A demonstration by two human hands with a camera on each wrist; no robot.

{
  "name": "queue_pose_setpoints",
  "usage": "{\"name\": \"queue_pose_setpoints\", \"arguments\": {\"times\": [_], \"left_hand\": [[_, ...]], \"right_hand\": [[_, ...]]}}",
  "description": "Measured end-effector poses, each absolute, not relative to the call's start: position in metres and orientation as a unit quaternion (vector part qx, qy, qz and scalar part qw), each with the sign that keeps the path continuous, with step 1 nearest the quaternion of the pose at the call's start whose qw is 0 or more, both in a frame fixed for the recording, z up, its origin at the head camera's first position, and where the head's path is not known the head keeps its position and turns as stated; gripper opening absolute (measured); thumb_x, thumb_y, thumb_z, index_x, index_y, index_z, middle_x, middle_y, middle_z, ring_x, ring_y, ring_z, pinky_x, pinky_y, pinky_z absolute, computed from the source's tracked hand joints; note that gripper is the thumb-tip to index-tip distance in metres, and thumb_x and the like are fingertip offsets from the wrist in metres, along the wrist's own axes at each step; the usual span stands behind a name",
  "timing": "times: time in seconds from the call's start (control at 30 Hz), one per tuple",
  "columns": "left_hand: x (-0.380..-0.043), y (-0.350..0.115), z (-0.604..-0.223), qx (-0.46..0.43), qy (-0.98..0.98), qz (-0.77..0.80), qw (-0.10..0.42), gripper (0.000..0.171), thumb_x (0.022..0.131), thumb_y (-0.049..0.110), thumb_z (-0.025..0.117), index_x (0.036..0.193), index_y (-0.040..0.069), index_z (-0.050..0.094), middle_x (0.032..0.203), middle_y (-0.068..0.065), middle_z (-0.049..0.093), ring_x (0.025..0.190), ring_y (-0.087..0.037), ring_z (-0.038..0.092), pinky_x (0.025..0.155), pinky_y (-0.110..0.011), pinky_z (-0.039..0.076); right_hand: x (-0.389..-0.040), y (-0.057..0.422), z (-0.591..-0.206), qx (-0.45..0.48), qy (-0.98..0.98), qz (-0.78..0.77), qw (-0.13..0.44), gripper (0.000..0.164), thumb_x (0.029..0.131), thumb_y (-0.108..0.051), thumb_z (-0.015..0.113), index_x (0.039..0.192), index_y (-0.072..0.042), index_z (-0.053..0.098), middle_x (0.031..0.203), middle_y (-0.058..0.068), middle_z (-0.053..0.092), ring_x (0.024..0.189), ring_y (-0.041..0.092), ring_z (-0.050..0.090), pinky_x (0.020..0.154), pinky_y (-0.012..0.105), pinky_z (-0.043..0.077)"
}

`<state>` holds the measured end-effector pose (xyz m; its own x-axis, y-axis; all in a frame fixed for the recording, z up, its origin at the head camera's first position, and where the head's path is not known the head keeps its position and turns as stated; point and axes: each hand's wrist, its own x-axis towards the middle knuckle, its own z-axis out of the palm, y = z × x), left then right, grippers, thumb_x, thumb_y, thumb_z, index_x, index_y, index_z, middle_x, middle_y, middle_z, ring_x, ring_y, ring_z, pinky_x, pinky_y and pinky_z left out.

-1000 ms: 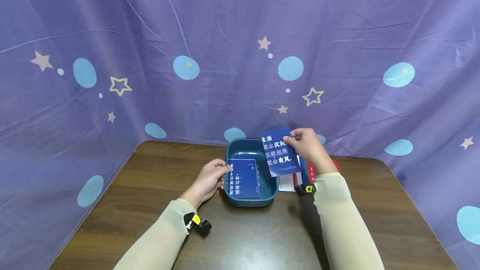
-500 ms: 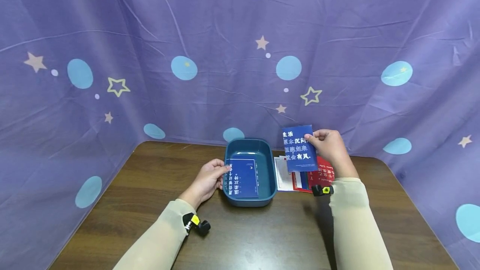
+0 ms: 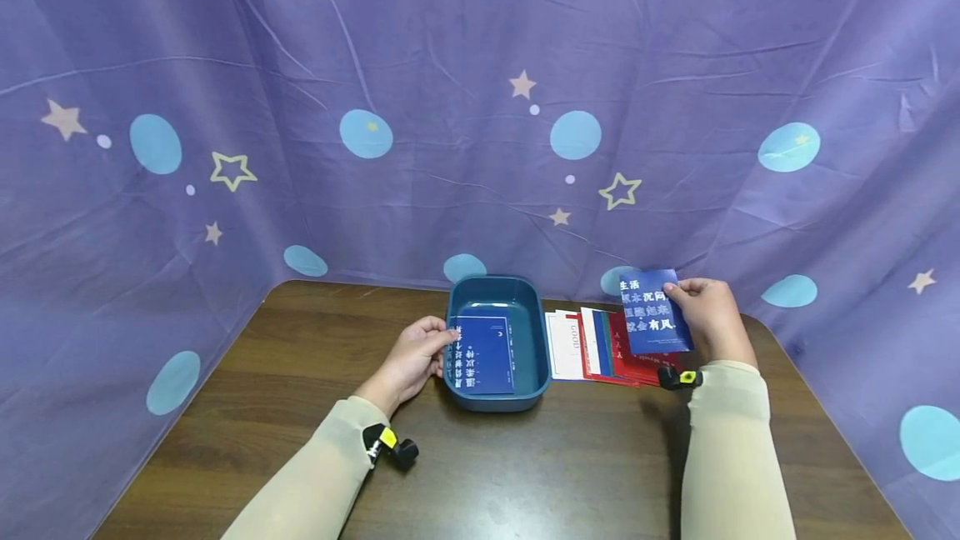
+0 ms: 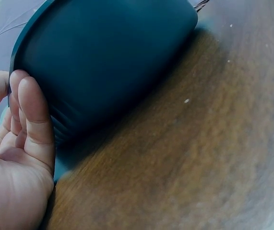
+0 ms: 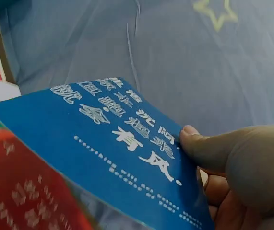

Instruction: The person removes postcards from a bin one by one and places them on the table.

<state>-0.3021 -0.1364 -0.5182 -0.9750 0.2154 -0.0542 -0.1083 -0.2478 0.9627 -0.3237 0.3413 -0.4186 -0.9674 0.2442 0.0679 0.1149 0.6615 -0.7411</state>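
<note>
Between thumb and fingers, my right hand (image 3: 712, 315) pinches a blue card (image 3: 651, 336) printed with white characters, by its right edge. The card is above the right end of a fanned row of cards (image 3: 564, 347), white, blue and red, on the table; in the right wrist view a red card (image 5: 21, 187) shows below it. My left hand (image 3: 408, 361) grips the left rim of a dark teal plastic bin (image 3: 532, 357), thumb over the rim and fingers against the outer wall (image 4: 103, 57). Inside the bin lies another blue card (image 3: 487, 357) with white characters.
The brown wooden table (image 3: 480, 473) runs back to a purple curtain (image 3: 450, 65) with stars and ovals. The curtain also hangs along the left and right sides. A small black camera (image 3: 405, 452) is strapped to the left wrist.
My right hand has moved the blue card rightward, from over the bin's right edge to above the red end of the row, uncovering more cards. The left hand stays on the rim.
</note>
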Motion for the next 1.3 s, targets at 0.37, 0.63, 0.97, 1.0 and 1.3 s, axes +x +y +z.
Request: {"name": "queue_pose_setpoints", "arguments": {"times": [0.37,0.63,0.97,1.0,1.3], "left_hand": [[-0.302,-0.137,-0.517,0.038,0.606,0.788,0.104,0.014,0.100,0.007,0.069,0.100,0.007,0.055,0.072,-0.004,0.067,0.047,-0.009,0.055,0.040,-0.022,0.051],[-0.302,-0.136,-0.516,0.036,0.608,0.786,0.105,0.015,0.101,0.006,0.069,0.100,0.007,0.055,0.071,-0.003,0.067,0.047,-0.009,0.055,0.040,-0.021,0.051],[-0.301,-0.137,-0.515,0.031,0.604,0.790,0.103,0.014,0.100,0.006,0.070,0.100,0.007,0.055,0.071,-0.005,0.066,0.047,-0.009,0.055,0.040,-0.022,0.051],[-0.301,-0.137,-0.515,0.031,0.604,0.789,0.104,0.015,0.100,0.006,0.070,0.100,0.006,0.055,0.072,-0.005,0.067,0.047,-0.009,0.055,0.040,-0.022,0.051],[-0.300,-0.136,-0.514,0.027,0.609,0.786,0.104,0.016,0.099,0.007,0.072,0.100,0.007,0.056,0.074,-0.007,0.066,0.048,-0.009,0.055,0.040,-0.021,0.051]], "right_hand": [[-0.327,0.369,-0.449,-0.148,-0.920,0.363,-0.009,0.051,0.109,-0.038,0.059,0.119,0.010,0.070,0.104,0.025,0.070,0.085,0.030,0.066,0.069,0.038,0.058],[-0.336,0.373,-0.464,-0.123,-0.947,0.294,-0.041,0.050,0.108,-0.035,0.058,0.115,0.013,0.070,0.112,0.033,0.067,0.099,0.042,0.064,0.089,0.056,0.058],[-0.337,0.366,-0.469,-0.163,-0.954,0.247,-0.055,0.054,0.104,-0.035,0.064,0.123,0.016,0.067,0.124,0.039,0.066,0.106,0.048,0.064,0.100,0.065,0.054],[-0.336,0.365,-0.469,-0.172,-0.952,0.248,-0.057,0.056,0.103,-0.036,0.066,0.124,0.016,0.067,0.123,0.039,0.066,0.104,0.047,0.064,0.099,0.065,0.055],[-0.333,0.362,-0.470,-0.196,-0.950,0.237,-0.043,0.056,0.097,-0.042,0.074,0.117,0.011,0.071,0.116,0.035,0.069,0.099,0.046,0.065,0.085,0.062,0.058]]}}
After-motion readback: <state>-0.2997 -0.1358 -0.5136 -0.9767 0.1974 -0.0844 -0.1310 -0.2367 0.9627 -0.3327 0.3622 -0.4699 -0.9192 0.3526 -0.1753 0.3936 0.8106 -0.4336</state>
